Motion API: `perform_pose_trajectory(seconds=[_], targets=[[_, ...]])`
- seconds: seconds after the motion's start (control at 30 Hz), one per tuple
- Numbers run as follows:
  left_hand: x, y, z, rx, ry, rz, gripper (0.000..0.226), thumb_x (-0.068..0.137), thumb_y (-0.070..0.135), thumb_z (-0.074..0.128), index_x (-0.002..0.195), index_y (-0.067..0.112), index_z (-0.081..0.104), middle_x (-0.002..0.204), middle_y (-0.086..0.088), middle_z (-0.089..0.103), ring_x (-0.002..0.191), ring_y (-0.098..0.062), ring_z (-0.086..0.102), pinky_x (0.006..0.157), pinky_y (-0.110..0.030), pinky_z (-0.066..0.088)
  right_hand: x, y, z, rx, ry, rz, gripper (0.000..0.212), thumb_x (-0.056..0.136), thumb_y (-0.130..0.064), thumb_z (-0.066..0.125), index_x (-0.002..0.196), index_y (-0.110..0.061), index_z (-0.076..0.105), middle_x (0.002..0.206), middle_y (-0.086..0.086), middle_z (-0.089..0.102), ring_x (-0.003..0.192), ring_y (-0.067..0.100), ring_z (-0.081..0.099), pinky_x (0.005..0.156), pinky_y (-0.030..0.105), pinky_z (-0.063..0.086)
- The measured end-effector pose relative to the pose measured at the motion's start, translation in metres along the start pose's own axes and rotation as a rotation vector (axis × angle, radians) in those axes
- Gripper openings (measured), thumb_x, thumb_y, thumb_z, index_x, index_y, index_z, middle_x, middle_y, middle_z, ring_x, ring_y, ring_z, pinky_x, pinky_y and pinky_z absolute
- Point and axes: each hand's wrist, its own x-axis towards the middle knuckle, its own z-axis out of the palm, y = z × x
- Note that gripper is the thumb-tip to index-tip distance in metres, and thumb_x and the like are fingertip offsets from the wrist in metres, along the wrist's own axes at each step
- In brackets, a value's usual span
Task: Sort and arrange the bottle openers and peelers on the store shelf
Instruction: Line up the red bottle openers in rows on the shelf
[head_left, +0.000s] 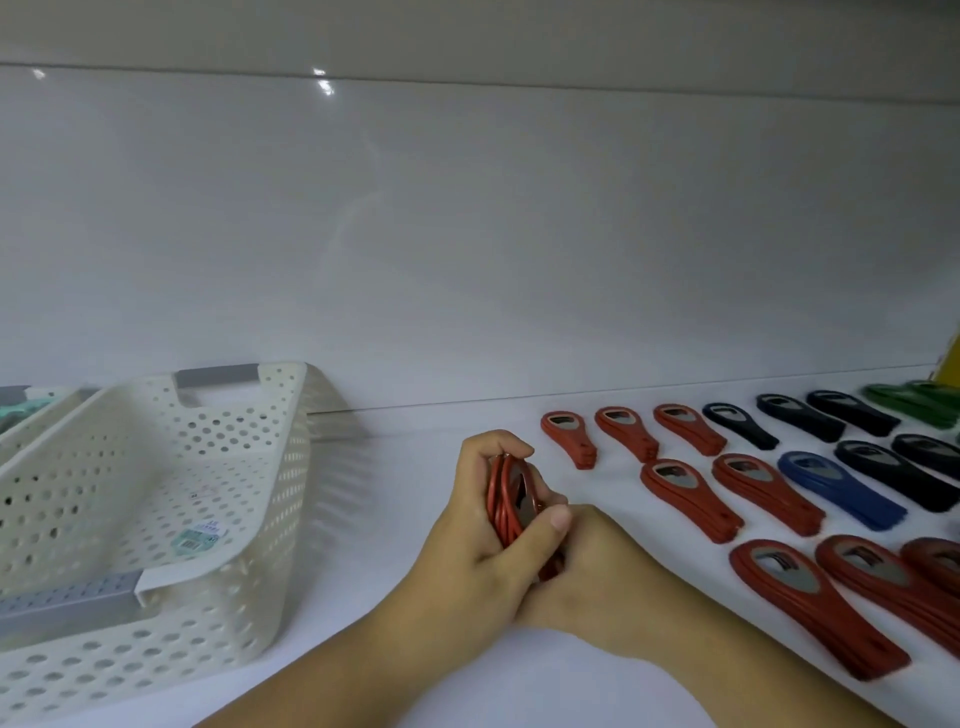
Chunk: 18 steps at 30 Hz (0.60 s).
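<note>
Head view: our left hand (483, 525) and right hand (592, 561) together clasp the red bottle openers bundle (511, 493), probably to square it for the red rows (685, 491) at 3 o'clock.

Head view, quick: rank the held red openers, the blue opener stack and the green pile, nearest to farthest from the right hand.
1. held red openers, touching the right hand, just left of it.
2. blue opener stack, middle row, to the right.
3. green pile, back right corner.

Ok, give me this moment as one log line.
left hand: grips red opener stack | right hand: holds same stack | sorted opener rows: right | white basket: left
</note>
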Motion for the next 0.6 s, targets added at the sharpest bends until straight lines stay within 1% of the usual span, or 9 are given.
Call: perform_pose_trajectory(seconds=[0.07,0.1,0.13,0.2,0.27,0.33,0.43,0.5,0.6], targets=[[-0.001,-0.001,0.000,0.011,-0.035,-0.004,0.037,0.079,0.028,0.064,0.103,0.044,0.042,0.100,-0.002,0.055,0.098,-0.028,0.060,0.066,-0.038,0.058,-0.001,0.001,-0.003,0.007,-0.032,0.001,0.019,0.065,-0.009,0.064,0.063,-0.028,0.066,0.069,-0.019,0.063,0.070,-0.001,0.063,0.062,0.018,0.049],[-0.001,-0.002,-0.001,0.013,-0.054,-0.010,0.041,0.078,0.024,0.067,0.103,0.045,0.042,0.103,0.002,0.055,0.101,-0.024,0.060,0.064,-0.033,0.056,-0.002,0.001,-0.005,0.014,-0.046,0.017,0.017,0.065,-0.010,0.064,0.058,-0.025,0.064,0.062,-0.019,0.061,0.064,0.000,0.061,0.060,0.017,0.048],[-0.001,-0.003,-0.001,0.009,-0.073,-0.012,0.045,0.077,0.022,0.069,0.104,0.046,0.043,0.107,0.005,0.054,0.104,-0.019,0.059,0.069,-0.031,0.056,-0.003,0.001,-0.007,0.003,-0.056,0.033,0.013,0.063,-0.014,0.065,0.056,-0.024,0.061,0.058,-0.019,0.059,0.058,0.000,0.058,0.057,0.016,0.045],[-0.002,-0.005,-0.003,0.005,-0.114,-0.009,0.053,0.072,0.025,0.071,0.108,0.051,0.042,0.115,0.012,0.052,0.114,-0.010,0.054,0.086,-0.027,0.052,-0.004,0.003,-0.014,-0.087,-0.055,0.042,0.010,0.061,-0.028,0.066,0.059,-0.021,0.060,0.057,-0.015,0.054,0.056,0.004,0.050,0.055,0.020,0.040],[-0.001,-0.006,-0.006,0.044,-0.161,-0.017,0.063,0.073,0.026,0.069,0.118,0.056,0.038,0.122,0.020,0.049,0.121,-0.004,0.049,0.095,-0.023,0.046,-0.002,0.006,-0.023,-0.182,-0.055,0.016,0.013,0.067,-0.029,0.065,0.072,-0.017,0.063,0.067,-0.006,0.058,0.064,0.011,0.053,0.061,0.032,0.046],[0.000,-0.008,-0.008,0.077,-0.214,-0.035,0.071,0.075,0.018,0.071,0.124,0.057,0.039,0.124,0.025,0.052,0.125,-0.003,0.048,0.100,-0.024,0.044,-0.002,0.008,-0.028,-0.248,-0.043,0.007,0.017,0.070,-0.028,0.065,0.084,-0.019,0.065,0.077,-0.002,0.066,0.071,0.017,0.061,0.070,0.039,0.053],[0.001,-0.010,-0.009,0.070,-0.175,-0.065,0.069,0.064,0.021,0.078,0.118,0.054,0.051,0.121,0.019,0.060,0.119,-0.005,0.055,0.096,-0.025,0.048,-0.003,0.010,-0.029,-0.272,-0.025,-0.003,0.019,0.068,-0.031,0.071,0.084,-0.024,0.065,0.075,-0.006,0.067,0.069,0.011,0.062,0.068,0.034,0.054],[0.002,-0.012,-0.009,0.103,-0.112,-0.040,0.063,0.056,0.028,0.080,0.110,0.052,0.058,0.116,0.017,0.064,0.110,-0.005,0.061,0.088,-0.022,0.051,-0.003,0.011,-0.026,-0.272,-0.031,-0.013,0.024,0.069,-0.030,0.079,0.088,-0.024,0.065,0.081,-0.003,0.069,0.074,0.015,0.066,0.072,0.038,0.057],[0.002,-0.012,-0.008,0.138,-0.057,-0.011,0.061,0.050,0.032,0.083,0.104,0.050,0.062,0.112,0.017,0.066,0.104,-0.004,0.064,0.082,-0.017,0.051,-0.004,0.012,-0.023,-0.292,0.005,-0.052,0.022,0.066,-0.032,0.083,0.070,-0.030,0.061,0.066,-0.006,0.060,0.061,0.008,0.056,0.060,0.032,0.048]])
